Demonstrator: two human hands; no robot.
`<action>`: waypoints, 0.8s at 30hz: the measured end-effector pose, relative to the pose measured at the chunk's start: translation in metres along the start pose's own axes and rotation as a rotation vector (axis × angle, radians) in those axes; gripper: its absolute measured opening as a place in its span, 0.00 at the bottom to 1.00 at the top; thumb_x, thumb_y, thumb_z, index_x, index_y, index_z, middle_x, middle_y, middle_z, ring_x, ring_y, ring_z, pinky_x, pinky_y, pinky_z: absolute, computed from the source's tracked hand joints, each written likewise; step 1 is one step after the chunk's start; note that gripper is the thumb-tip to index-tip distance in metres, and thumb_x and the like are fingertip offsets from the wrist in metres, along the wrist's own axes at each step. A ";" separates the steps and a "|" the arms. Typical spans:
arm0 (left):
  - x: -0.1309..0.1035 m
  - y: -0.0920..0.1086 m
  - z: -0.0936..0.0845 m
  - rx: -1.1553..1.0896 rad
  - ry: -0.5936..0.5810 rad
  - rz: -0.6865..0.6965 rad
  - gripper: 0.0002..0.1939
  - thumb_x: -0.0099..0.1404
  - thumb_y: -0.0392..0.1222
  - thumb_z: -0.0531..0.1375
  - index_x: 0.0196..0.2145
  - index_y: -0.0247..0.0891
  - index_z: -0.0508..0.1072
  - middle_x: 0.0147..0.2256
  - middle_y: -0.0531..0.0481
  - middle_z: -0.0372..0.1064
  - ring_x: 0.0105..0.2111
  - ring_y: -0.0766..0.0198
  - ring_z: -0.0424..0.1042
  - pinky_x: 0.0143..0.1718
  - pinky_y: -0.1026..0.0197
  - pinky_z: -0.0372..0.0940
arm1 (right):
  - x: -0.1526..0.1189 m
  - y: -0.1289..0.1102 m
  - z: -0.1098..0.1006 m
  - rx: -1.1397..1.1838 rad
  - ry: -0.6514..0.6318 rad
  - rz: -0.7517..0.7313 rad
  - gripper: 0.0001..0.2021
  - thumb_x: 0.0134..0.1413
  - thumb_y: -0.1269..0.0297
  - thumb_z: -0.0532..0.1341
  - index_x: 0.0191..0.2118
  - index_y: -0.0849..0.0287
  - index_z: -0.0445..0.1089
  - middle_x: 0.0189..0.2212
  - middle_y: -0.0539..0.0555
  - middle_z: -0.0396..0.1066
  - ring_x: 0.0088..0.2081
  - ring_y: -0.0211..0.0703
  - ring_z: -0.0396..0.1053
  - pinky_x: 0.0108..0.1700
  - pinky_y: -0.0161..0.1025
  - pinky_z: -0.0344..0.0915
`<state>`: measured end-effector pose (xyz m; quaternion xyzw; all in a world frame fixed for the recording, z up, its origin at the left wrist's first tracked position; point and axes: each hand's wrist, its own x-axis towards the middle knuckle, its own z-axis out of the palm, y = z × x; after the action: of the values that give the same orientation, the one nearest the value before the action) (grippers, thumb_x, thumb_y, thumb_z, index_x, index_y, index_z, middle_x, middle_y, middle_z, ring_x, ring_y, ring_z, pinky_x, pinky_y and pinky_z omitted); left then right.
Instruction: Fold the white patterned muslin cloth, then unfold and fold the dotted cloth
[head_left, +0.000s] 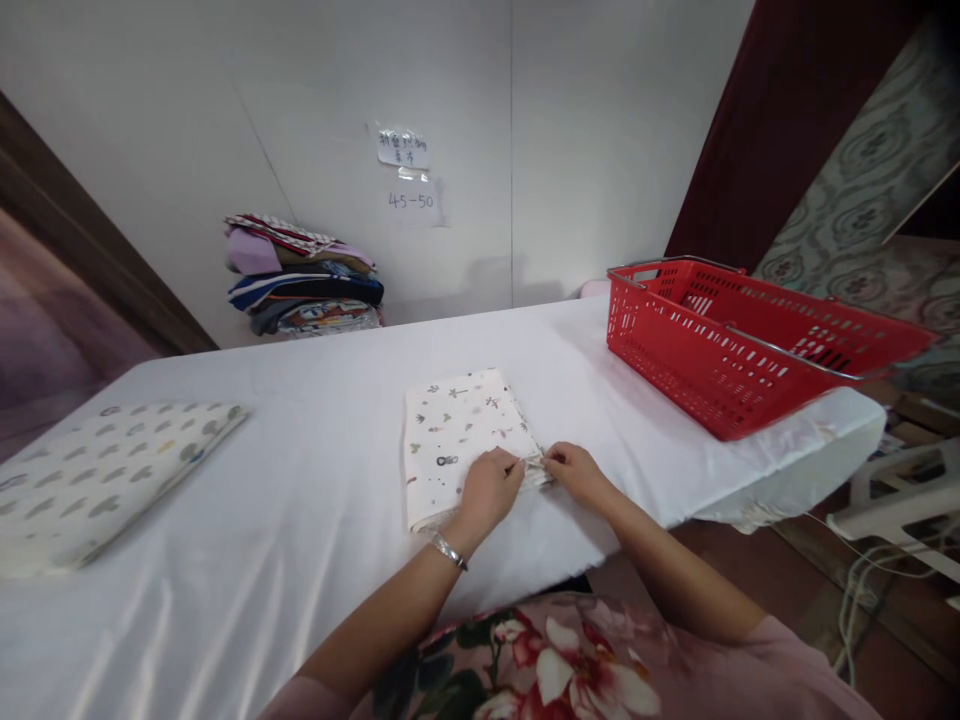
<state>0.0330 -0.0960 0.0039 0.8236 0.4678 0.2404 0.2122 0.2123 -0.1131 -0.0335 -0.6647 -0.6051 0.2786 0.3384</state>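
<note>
A folded white cloth (pixel 457 425) printed with small grey and coloured figures lies flat on the white-covered table in front of me. My left hand (pixel 489 487) rests over its near right part, fingers closed on the cloth's edge. Beside it my right hand (pixel 576 472) pinches the near right corner between thumb and fingertips. Several fabric layers show between the two hands. The cloth's near edge is partly hidden behind my left hand and wrist.
Another folded printed cloth (pixel 112 470) lies at the table's left. A red plastic basket (pixel 697 355) with metal handles stands at the right end. Beyond the far edge is a stack of folded fabrics (pixel 304 285) against the wall. White cables (pixel 851 600) hang by a white stool (pixel 900 515) at right.
</note>
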 end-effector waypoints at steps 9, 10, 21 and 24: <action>-0.011 0.006 0.006 0.144 0.032 0.131 0.12 0.65 0.41 0.51 0.33 0.40 0.73 0.33 0.49 0.68 0.36 0.62 0.64 0.39 0.58 0.56 | -0.004 -0.001 0.003 0.061 0.058 -0.065 0.06 0.46 0.66 0.53 0.23 0.58 0.63 0.21 0.47 0.63 0.27 0.37 0.60 0.30 0.33 0.55; -0.013 0.007 0.007 0.178 0.024 0.158 0.11 0.65 0.41 0.51 0.34 0.40 0.73 0.35 0.49 0.68 0.37 0.61 0.64 0.41 0.57 0.55 | -0.004 -0.001 0.002 0.056 0.064 -0.066 0.06 0.46 0.66 0.53 0.23 0.58 0.63 0.22 0.48 0.63 0.27 0.37 0.59 0.30 0.33 0.55; -0.020 0.010 0.008 0.272 -0.065 0.232 0.14 0.62 0.40 0.55 0.46 0.41 0.67 0.42 0.47 0.66 0.43 0.56 0.62 0.48 0.50 0.55 | 0.004 -0.009 0.000 0.044 0.052 -0.016 0.13 0.53 0.56 0.53 0.38 0.58 0.68 0.34 0.53 0.69 0.32 0.40 0.66 0.35 0.36 0.60; -0.024 0.010 0.006 0.227 -0.068 0.256 0.17 0.60 0.40 0.57 0.48 0.40 0.65 0.43 0.46 0.66 0.45 0.56 0.62 0.47 0.52 0.57 | 0.009 -0.013 0.005 -0.013 0.036 -0.031 0.18 0.52 0.55 0.55 0.47 0.58 0.65 0.40 0.54 0.69 0.36 0.42 0.67 0.40 0.38 0.61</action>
<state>0.0326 -0.1229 0.0005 0.9028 0.3757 0.1830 0.1012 0.2014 -0.1034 -0.0256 -0.6624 -0.6110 0.2574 0.3489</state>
